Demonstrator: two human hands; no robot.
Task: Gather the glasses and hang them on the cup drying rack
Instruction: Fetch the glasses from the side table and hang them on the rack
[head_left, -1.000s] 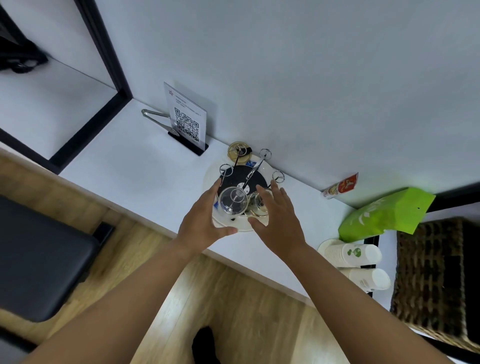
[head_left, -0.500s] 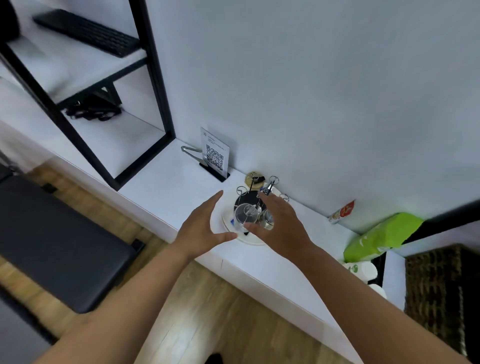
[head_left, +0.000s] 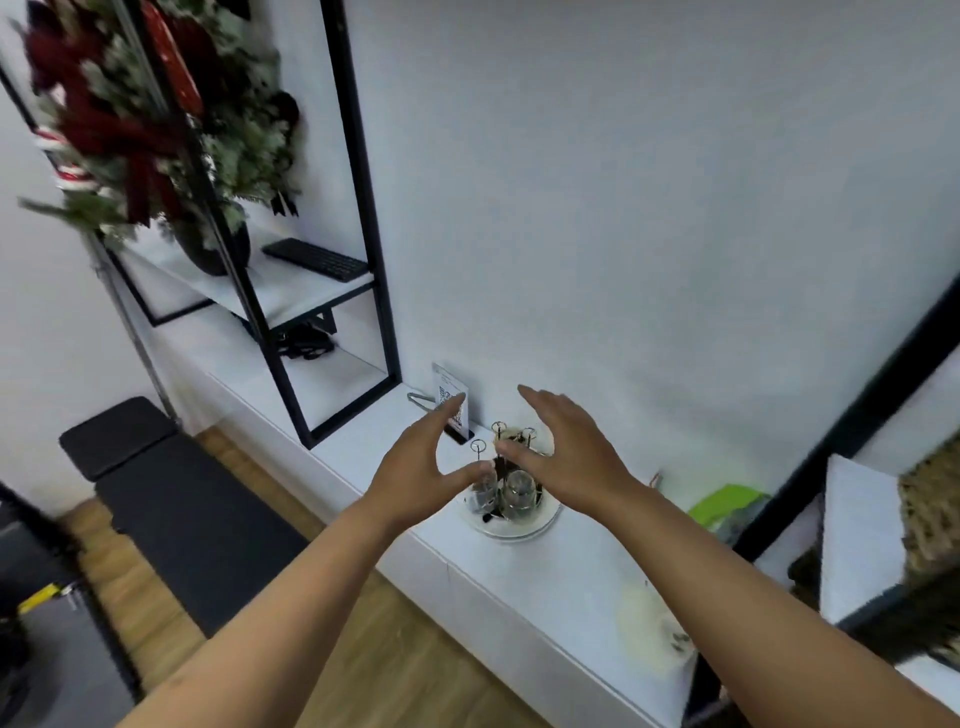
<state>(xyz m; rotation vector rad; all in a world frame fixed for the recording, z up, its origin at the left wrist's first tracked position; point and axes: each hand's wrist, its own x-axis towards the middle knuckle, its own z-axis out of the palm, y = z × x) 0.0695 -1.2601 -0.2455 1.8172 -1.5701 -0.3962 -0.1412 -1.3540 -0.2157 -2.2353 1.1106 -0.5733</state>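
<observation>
A cup drying rack (head_left: 540, 522) with a round white base and thin wire arms stands on the white counter (head_left: 566, 577) against the wall. Two clear glasses hang upside down on it: one on the left (head_left: 482, 491), one on the right (head_left: 519, 493). My left hand (head_left: 423, 465) hovers just left of the rack, fingers spread, thumb close to the left glass. My right hand (head_left: 566, 457) is raised above and to the right of the rack, fingers apart. Neither hand holds anything.
A QR code sign (head_left: 451, 402) stands behind the rack. A black-framed shelf (head_left: 363, 234) to the left carries a keyboard (head_left: 317, 260) and a potted wreath arrangement (head_left: 135, 119). A green bag (head_left: 727, 506) and a wicker basket (head_left: 930, 514) lie to the right. A black bench (head_left: 176, 499) sits below left.
The view has tilted up and pulled back. Both hands have lifted away from the two glasses on the rack, the right one rising higher.
</observation>
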